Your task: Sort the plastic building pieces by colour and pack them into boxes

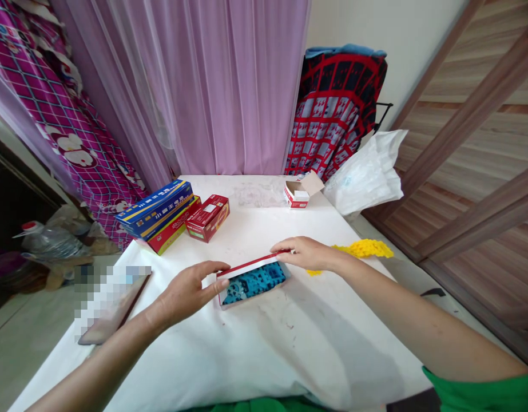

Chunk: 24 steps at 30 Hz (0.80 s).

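An open red and white box [251, 280] lies on the white table [264, 343], filled with blue plastic pieces. My left hand [190, 289] rests at the box's left end, with thumb and fingertips pinching its rim. My right hand [304, 253] lies on the box's far right corner, fingers pressed on the rim. A heap of yellow plastic pieces [364, 249] sits just behind my right wrist.
A blue box [154, 209], a long red box [174, 229] and a smaller red box [207, 217] lie at the far left. A small open carton [298, 193] and a white plastic bag [369, 171] stand at the far right. A flat blurred object [113, 303] lies at the left edge.
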Tool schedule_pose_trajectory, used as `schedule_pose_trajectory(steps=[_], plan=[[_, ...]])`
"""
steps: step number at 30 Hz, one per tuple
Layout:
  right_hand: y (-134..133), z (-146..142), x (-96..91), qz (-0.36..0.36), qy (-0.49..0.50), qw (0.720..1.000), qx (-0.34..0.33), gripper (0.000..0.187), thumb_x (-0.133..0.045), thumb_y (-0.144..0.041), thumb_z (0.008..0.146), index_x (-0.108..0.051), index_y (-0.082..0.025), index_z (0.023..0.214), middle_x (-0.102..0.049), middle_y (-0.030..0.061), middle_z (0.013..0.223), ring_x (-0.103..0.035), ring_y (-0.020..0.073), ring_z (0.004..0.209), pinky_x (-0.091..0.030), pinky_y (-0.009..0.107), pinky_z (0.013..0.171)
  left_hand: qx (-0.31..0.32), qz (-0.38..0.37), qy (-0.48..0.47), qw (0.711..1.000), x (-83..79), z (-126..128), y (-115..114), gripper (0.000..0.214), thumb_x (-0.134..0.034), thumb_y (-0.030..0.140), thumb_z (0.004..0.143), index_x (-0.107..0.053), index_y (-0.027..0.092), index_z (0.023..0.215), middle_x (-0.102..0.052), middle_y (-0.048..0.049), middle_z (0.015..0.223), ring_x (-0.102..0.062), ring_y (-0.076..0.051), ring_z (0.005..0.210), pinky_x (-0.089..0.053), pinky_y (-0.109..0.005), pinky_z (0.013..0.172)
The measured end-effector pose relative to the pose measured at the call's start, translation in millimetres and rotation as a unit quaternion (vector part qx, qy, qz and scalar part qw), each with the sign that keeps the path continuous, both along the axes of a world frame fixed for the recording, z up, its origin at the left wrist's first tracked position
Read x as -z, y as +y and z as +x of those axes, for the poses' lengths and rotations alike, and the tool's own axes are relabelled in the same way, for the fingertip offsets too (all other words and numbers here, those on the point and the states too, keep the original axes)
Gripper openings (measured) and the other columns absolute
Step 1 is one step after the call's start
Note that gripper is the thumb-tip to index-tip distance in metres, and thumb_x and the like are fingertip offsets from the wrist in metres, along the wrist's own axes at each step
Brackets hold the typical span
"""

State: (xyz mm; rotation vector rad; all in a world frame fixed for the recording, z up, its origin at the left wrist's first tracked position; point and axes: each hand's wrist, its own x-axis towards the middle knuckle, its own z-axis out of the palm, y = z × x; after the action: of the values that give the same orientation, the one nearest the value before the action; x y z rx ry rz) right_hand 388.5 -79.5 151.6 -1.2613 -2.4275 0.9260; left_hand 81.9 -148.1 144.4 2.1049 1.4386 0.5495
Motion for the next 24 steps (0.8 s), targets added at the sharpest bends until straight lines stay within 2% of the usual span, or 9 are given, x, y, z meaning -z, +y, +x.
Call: schedule_pose_trajectory(steps=[3, 8, 13, 16, 18, 21, 24], plan=[[-4, 1, 2.3, 0.012, 0.008, 1.0, 0.027, 0.028, -0.057, -0.036, 0.085, -0.075, -0.026, 0.104, -0.074, 0.0029, 0.105, -0.065, 0.0226, 0.096, -0.048, 0.03, 0.084, 0.021, 0.029, 0.012, 0.999, 9.1, -4, 0, 0.045, -0.06, 0.044, 0.078, -0.065, 0.029, 0.12, -0.069, -0.0031, 0.12, -0.064, -0.023, 0.11, -0.048, -0.034, 0.098], [-2, -2, 2.4, 0.008, 0.008, 1.0, 0.002, 0.03, -0.055, -0.034, 0.086, -0.073, -0.025, 0.108, -0.074, 0.0035, 0.106, -0.065, 0.0225, 0.099, -0.048, 0.031, 0.086, 0.025, 0.06, 0.06, 0.996, 16.3, -6, 7, 0.036, -0.053, 0.035, 0.083, -0.064, 0.03, 0.117, -0.071, -0.0025, 0.117, -0.065, -0.023, 0.106, -0.038, -0.045, 0.11], [-1, -8, 1.9, 0.021, -0.027, 0.999, -0.003, 0.032, -0.054, -0.03, 0.085, -0.073, -0.023, 0.11, -0.073, 0.0052, 0.109, -0.064, 0.0224, 0.099, -0.047, 0.031, 0.086, 0.041, 0.155, 0.15, 0.975, 18.9, 6, 6, 0.031, -0.057, 0.024, 0.082, -0.063, 0.026, 0.113, -0.07, -0.0059, 0.105, -0.064, -0.024, 0.101, -0.033, -0.051, 0.11], [-4, -11, 4.9, 0.035, -0.04, 0.999, -0.011, 0.03, -0.057, -0.025, 0.081, -0.074, -0.025, 0.105, -0.073, 0.004, 0.104, -0.065, 0.0218, 0.095, -0.047, 0.03, 0.085, 0.057, 0.216, 0.187, 0.957, 23.0, 10, 0, 0.037, -0.056, 0.018, 0.083, -0.061, 0.026, 0.119, -0.069, -0.0069, 0.104, -0.063, -0.024, 0.099, -0.032, -0.05, 0.11], [-8, -11, 10.0, 0.057, -0.038, 0.997, -0.031, 0.031, -0.057, -0.022, 0.081, -0.074, -0.026, 0.107, -0.073, 0.0041, 0.104, -0.064, 0.0217, 0.098, -0.047, 0.03, 0.087, 0.068, 0.23, 0.197, 0.951, 25.3, 10, -6, 0.044, -0.056, 0.016, 0.082, -0.058, 0.027, 0.124, -0.068, -0.0068, 0.105, -0.062, -0.023, 0.099, -0.032, -0.05, 0.111], [-17, -8, 20.7, 0.113, -0.048, 0.992, -0.04, 0.033, -0.056, -0.025, 0.085, -0.07, -0.028, 0.115, -0.069, 0.0049, 0.115, -0.062, 0.0211, 0.104, -0.046, 0.031, 0.092, 0.084, 0.228, 0.183, 0.953, 28.1, 6, -15, 0.045, -0.057, 0.02, 0.083, -0.057, 0.029, 0.127, -0.068, -0.0065, 0.109, -0.062, -0.023, 0.103, -0.028, -0.053, 0.113], [-26, -6, 29.2, 0.156, -0.1, 0.982, -0.029, 0.032, -0.054, -0.03, 0.09, -0.068, -0.03, 0.119, -0.064, 0.0055, 0.125, -0.062, 0.0217, 0.105, -0.048, 0.033, 0.091, 0.088, 0.211, 0.155, 0.961, 31.7, 0, -21, 0.039, -0.057, 0.036, 0.087, -0.059, 0.03, 0.126, -0.067, -0.0068, 0.115, -0.062, -0.024, 0.106, -0.027, -0.054, 0.114]])
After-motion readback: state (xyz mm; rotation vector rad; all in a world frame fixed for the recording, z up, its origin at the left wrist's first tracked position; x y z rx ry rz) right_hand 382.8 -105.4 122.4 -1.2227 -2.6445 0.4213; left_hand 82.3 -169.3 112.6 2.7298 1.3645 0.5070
